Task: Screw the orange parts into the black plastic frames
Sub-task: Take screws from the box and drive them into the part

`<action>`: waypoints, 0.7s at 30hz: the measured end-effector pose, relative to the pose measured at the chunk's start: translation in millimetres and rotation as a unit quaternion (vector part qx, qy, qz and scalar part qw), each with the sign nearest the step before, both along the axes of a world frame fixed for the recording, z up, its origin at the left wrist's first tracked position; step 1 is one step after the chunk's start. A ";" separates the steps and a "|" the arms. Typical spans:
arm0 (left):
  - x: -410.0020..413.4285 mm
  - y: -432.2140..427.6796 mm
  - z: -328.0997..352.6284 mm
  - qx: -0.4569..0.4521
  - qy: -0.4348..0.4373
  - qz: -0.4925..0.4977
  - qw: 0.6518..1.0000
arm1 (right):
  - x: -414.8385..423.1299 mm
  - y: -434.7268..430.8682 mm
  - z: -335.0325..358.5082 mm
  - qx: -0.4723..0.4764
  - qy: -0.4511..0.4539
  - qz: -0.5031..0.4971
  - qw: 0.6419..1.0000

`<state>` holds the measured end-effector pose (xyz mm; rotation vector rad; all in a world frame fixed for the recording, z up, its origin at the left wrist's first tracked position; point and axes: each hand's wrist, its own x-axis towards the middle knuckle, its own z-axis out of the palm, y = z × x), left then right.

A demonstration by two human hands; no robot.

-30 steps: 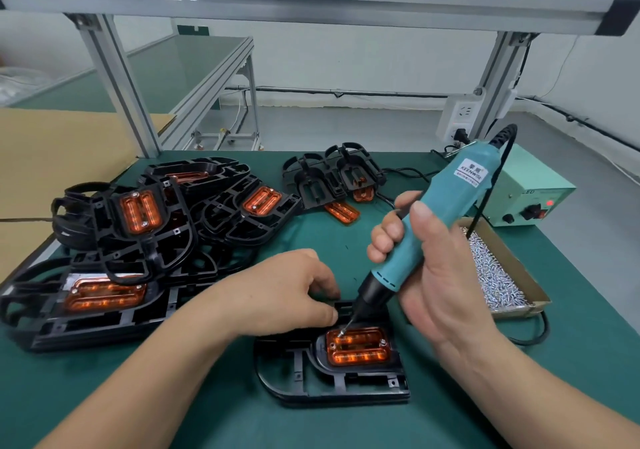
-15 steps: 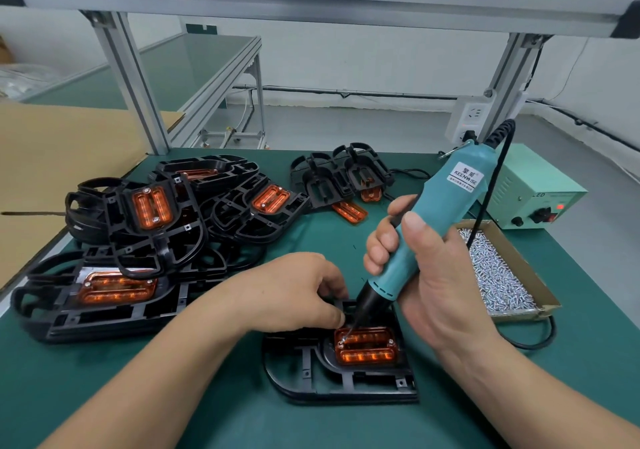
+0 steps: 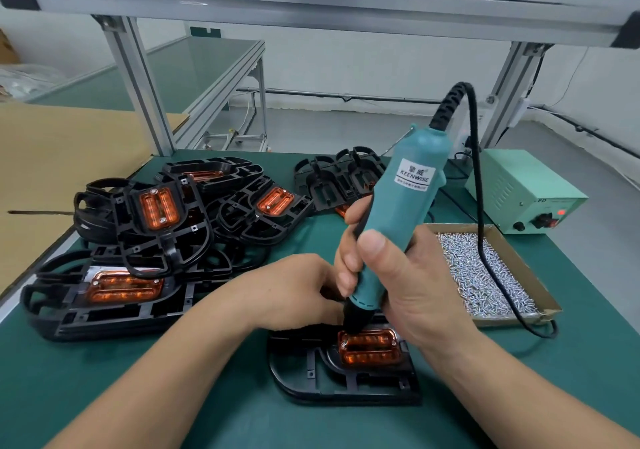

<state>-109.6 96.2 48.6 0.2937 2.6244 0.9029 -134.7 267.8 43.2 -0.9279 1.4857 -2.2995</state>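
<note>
Your right hand sits just above the orange part, which lies at its 6 o'clock, seated in the black frame flat on the green mat. That hand is wrapped tight round the teal screwdriver, thumb up the front, fingers curled behind. The tool stands nearly upright and its dark tip meets the orange part's far left corner. Your left hand lies at 9 o'clock from the tip, knuckles up, fingers curled down at the frame's far edge. The fingertips are hidden, so you cannot tell whether they pinch the frame or only rest there.

At 3 o'clock from your right hand a cardboard tray holds a heap of small silver screws. A pale green power box stands at 1 o'clock. A pile of frames fitted with orange parts fills the mat from 9 to 11 o'clock. Cardboard sheets lie beyond it, and aluminium posts rise at 12 o'clock.
</note>
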 end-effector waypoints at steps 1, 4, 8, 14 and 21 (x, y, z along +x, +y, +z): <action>0.3 0.6 0.4 0.006 -0.005 -0.002 1.000 | 0.0 -1.5 -0.3 -0.001 0.000 0.003 1.000; -0.4 1.5 -1.7 0.025 -0.007 -0.006 1.000 | -0.4 -6.0 -0.6 0.005 0.005 0.008 1.000; -2.7 0.1 -5.7 0.039 -0.010 -0.013 0.999 | -1.7 -8.3 -2.0 0.007 0.012 0.019 1.000; -2.7 0.3 -5.4 0.027 -0.001 -0.005 1.000 | -4.1 -5.7 -3.4 0.017 0.022 0.007 1.000; -3.2 0.2 -5.6 0.040 0.001 -0.001 0.999 | -2.8 -5.3 -2.9 0.023 0.028 0.004 0.999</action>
